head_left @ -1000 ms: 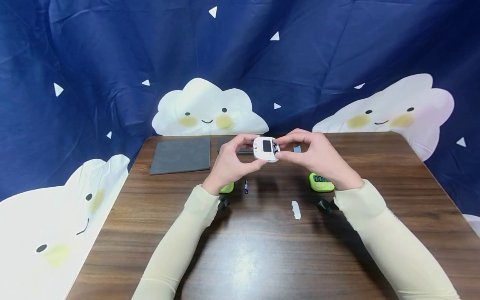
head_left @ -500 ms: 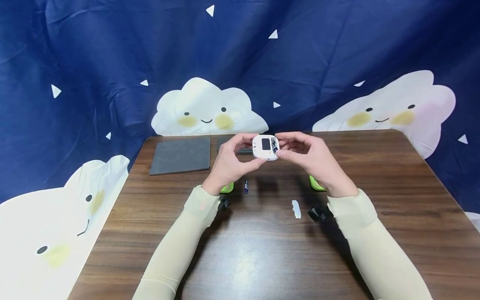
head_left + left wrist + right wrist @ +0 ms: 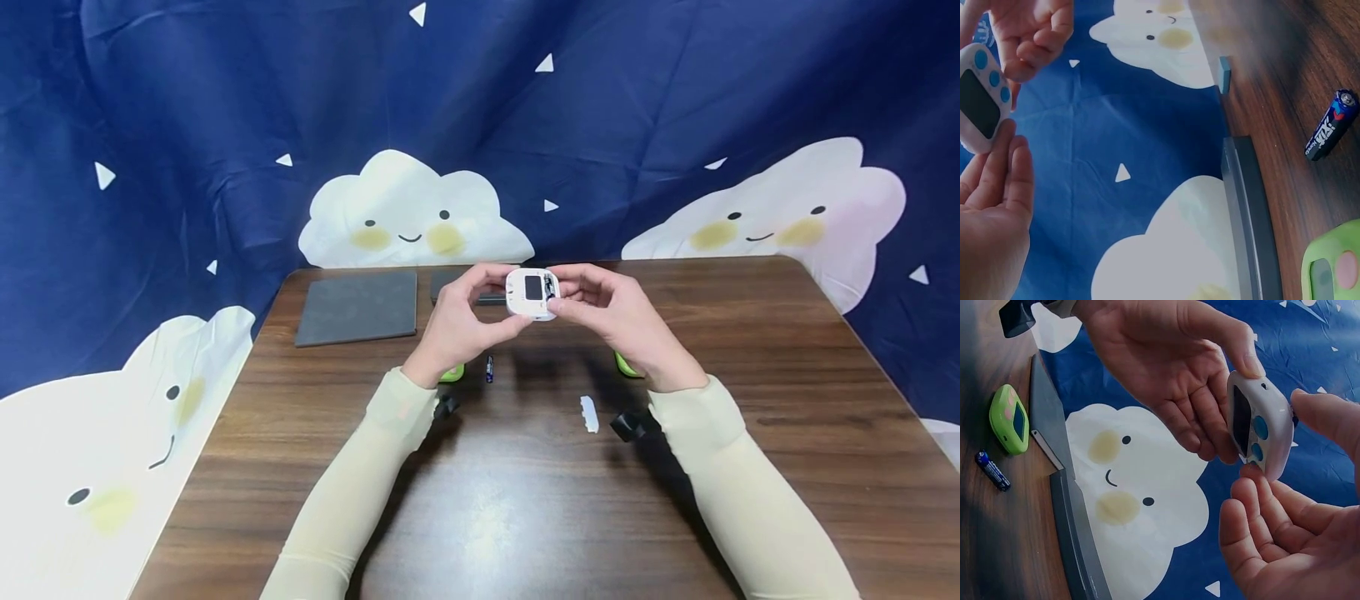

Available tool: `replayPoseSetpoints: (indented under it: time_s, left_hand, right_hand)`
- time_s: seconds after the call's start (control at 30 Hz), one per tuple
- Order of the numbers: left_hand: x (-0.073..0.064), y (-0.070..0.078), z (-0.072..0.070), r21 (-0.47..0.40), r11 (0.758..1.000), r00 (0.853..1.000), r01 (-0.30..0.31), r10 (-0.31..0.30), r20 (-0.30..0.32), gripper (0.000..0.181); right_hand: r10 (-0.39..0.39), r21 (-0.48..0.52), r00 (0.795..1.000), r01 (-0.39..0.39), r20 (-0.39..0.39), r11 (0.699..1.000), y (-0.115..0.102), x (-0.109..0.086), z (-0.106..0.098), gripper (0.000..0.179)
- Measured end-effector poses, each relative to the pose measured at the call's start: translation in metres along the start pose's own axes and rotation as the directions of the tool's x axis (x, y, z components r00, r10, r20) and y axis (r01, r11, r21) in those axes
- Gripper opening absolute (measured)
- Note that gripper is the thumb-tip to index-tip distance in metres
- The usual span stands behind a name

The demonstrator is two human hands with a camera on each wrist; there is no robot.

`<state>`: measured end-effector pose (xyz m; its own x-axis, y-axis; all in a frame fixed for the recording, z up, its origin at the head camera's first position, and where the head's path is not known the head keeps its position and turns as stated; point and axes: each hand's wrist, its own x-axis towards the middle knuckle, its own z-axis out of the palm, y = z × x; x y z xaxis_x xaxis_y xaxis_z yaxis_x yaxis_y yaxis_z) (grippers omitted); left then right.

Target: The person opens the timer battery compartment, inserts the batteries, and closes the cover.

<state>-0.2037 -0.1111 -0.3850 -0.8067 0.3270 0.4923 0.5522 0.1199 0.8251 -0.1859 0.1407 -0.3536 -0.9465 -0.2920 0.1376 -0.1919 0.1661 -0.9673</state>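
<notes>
Both hands hold a white kitchen timer [image 3: 520, 305] up above the table, its back facing the head camera. My left hand [image 3: 467, 321] grips its left side, thumb along the lower edge. My right hand [image 3: 617, 310] has its thumb at the lower end of the open battery slot, where a dark battery [image 3: 549, 286] shows. The right fingertips [image 3: 1246, 487] meet the timer's lower edge in the right wrist view. Blue buttons [image 3: 994, 78] and a dark screen show on its front. A loose blue-black battery [image 3: 490, 369] and a white battery cover [image 3: 589, 414] lie on the table below.
Green timers [image 3: 627, 364] [image 3: 1004, 422] sit partly hidden under each forearm in the head view. At the back left lies a flat dark slab [image 3: 360, 307], beside another dark slab [image 3: 442, 283] behind the left hand. A small blue block [image 3: 1224, 75] stands near the back edge.
The right hand has shifted slightly left and its fingers have moved from the battery slot to behind the timer's edge. More of the battery shows. The right forearm covers more of one green timer.
</notes>
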Motion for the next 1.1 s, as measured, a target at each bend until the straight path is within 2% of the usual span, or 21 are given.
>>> replayPoseSetpoints:
  time_s: [0.23, 0.67, 1.1]
  left_hand:
    - [0.0008, -0.0014, 0.0005, 0.011, 1.000, 1.000, 0.002, -0.002, 0.011, 0.059]
    - [-0.0001, -0.0032, 0.0020, -0.005, 1.000, 1.000, -0.006, 0.006, 0.010, 0.059]
    - [-0.0002, -0.0030, 0.0018, 0.020, 0.999, 1.000, -0.030, 0.030, 0.006, 0.060]
  right_hand:
    - [0.010, 0.059, 1.000, -0.011, 0.013, 0.998, -0.0005, -0.0006, -0.0011, 0.045]
    - [0.043, 0.160, 0.999, -0.040, -0.016, 0.986, -0.0004, -0.0010, 0.0024, 0.049]
    - [0.037, 0.195, 0.999, -0.031, -0.031, 0.980, -0.0011, -0.0016, 0.0046, 0.042]
